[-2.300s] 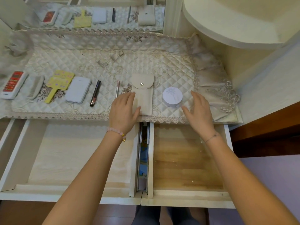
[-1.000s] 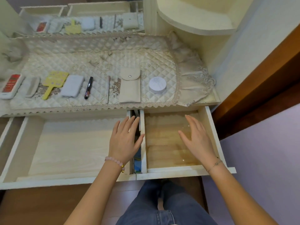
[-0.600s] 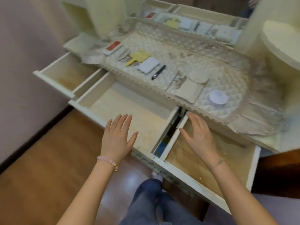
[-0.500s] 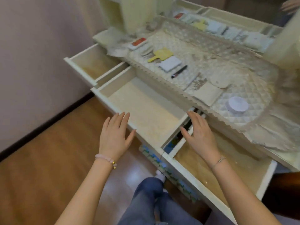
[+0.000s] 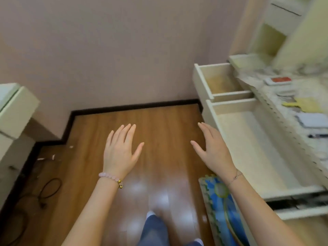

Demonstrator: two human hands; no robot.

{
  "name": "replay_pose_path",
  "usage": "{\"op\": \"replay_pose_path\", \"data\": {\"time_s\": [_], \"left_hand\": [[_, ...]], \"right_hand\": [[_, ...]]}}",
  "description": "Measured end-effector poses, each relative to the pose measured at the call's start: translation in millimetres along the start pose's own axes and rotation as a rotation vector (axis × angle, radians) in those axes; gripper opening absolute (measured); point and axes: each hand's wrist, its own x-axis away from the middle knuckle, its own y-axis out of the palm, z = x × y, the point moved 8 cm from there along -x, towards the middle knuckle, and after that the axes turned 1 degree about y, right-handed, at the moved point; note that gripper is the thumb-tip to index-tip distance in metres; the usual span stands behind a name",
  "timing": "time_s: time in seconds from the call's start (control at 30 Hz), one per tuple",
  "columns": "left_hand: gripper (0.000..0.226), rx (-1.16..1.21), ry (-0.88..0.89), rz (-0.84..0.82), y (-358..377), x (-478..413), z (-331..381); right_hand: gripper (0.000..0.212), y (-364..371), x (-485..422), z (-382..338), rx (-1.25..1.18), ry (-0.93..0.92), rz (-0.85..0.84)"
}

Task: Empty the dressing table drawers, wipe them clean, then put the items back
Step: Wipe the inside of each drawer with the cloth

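No text, label, brand or number can be read anywhere in this view. The red-faced device [image 5: 279, 80] on the desk [image 5: 305, 86] is too blurred to show any print. The patterned floor mat [image 5: 221, 197] shows only coloured shapes, with no legible letters.

- Home bedroom, dressing corner; domestic.
- Cream-painted wooden dressing table [image 5: 245, 62] at the right; small cream drawer [image 5: 220, 82] and wide cream drawer [image 5: 252, 142] pulled out.
- Quilted cream fabric cover with scalloped lace edge [image 5: 305, 87] on the tabletop, blurred.
- Personal bits on the cover: yellow paddle-shaped object [image 5: 301, 104], flat white rectangular case [image 5: 312, 119].
- Glossy brown wooden plank floor [image 5: 159, 130], black skirting board [image 5: 133, 107], plain mauve painted wall [image 5: 124, 41].
- Blue foam jigsaw-edged play mat [image 5: 221, 205] on the floor beside the table.
- Looped black cable [image 5: 49, 189] on the floor, left.
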Motion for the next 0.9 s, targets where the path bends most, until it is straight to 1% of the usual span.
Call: {"op": "replay_pose_path", "data": {"time_s": [0.17,0.37,0.7,0.9], "left_hand": [[0.061,-0.049,-0.161,0.012,-14.7,7.0,-98.6],[0.062,-0.124,-0.329,-0.007,-26.7,25.8,-195.3],[0.065,-0.217,-0.626,-0.052,-35.6,51.9,-312.6],[0.068,-0.263,-0.805,-0.025,-34.9,39.8,-377.8]], "right_hand": [[0.059,57.1,-54.4,-89.6,-0.026,-0.168,-0.082],[0.059,118.7,-94.3,-182.0,-0.049,-0.324,-0.157],[0.059,196.6,-162.1,-297.1,-0.102,-0.537,-0.278],[0.059,253.0,-230.8,-354.6,-0.140,-0.654,-0.352]]}}
